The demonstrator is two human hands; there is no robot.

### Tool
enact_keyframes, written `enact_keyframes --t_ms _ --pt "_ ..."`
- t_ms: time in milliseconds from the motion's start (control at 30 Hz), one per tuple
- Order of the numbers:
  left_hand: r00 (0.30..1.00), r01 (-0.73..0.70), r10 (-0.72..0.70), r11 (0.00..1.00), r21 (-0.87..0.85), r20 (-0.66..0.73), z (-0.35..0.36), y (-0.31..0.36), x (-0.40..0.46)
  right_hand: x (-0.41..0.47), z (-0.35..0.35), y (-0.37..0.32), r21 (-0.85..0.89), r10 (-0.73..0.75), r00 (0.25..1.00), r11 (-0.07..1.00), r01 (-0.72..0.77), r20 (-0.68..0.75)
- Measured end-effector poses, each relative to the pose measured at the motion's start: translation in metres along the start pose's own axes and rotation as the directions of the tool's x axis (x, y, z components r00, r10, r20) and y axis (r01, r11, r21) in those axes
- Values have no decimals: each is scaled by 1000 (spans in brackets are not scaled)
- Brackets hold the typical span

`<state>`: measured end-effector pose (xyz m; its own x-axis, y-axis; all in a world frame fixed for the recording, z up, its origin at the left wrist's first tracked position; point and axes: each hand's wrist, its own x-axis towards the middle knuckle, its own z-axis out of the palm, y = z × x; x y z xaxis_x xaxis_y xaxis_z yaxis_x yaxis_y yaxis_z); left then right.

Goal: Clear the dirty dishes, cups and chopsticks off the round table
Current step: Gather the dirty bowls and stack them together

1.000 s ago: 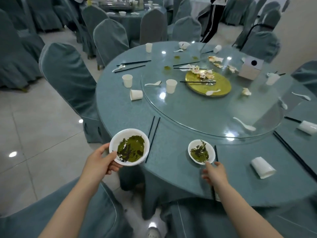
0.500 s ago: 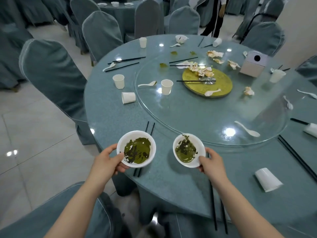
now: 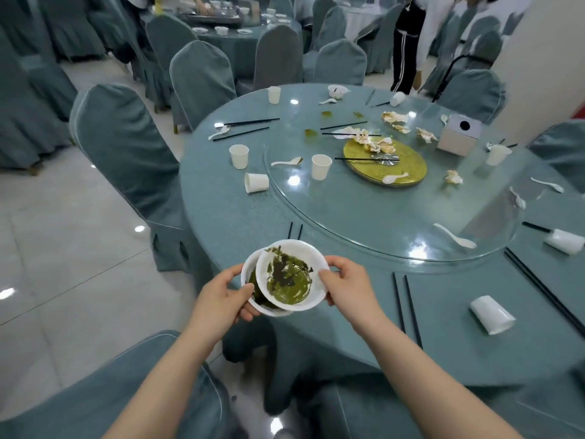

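Observation:
My left hand (image 3: 223, 297) grips a white bowl (image 3: 250, 274) with green leftovers at the near edge of the round table (image 3: 221, 204). My right hand (image 3: 346, 285) holds a second dirty white bowl (image 3: 291, 275) tilted into the first one, covering most of it. Black chopsticks (image 3: 406, 308) lie to the right of my right hand, another pair (image 3: 294, 231) lies just beyond the bowls. White paper cups stand (image 3: 320, 167) or lie tipped (image 3: 492, 314) on the table. White spoons (image 3: 456, 237) and a gold plate (image 3: 384, 166) with scraps rest on the glass turntable (image 3: 364, 213).
Covered chairs (image 3: 126, 160) stand at the left and in front of me (image 3: 120, 397). A white tissue box (image 3: 459, 137) sits far right. Crumpled napkins (image 3: 394, 117) lie around the gold plate. A person (image 3: 408, 42) stands behind the table. Another set table (image 3: 237, 33) is behind.
My two hands have come together: the right bowl moved left and now sits tilted inside the left bowl. The view has shifted, with the table seen further right.

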<state>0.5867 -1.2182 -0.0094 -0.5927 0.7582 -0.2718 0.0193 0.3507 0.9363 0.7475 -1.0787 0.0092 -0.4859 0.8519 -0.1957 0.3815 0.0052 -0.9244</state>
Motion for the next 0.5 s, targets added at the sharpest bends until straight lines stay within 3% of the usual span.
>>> enact_keyframes --t_ms 200,333,500 --pt "997 -44 44 999 -2 59 -26 -5 -21 -28 35 -7 -227 -74 995 972 58 -62" --pt "985 -55 57 998 -14 165 -31 -5 -24 -48 43 -11 -122 98 994 988 -92 46" --pt "954 -14 33 998 -66 297 -4 7 -10 -43 22 2 -88 137 988 986 -144 -75"
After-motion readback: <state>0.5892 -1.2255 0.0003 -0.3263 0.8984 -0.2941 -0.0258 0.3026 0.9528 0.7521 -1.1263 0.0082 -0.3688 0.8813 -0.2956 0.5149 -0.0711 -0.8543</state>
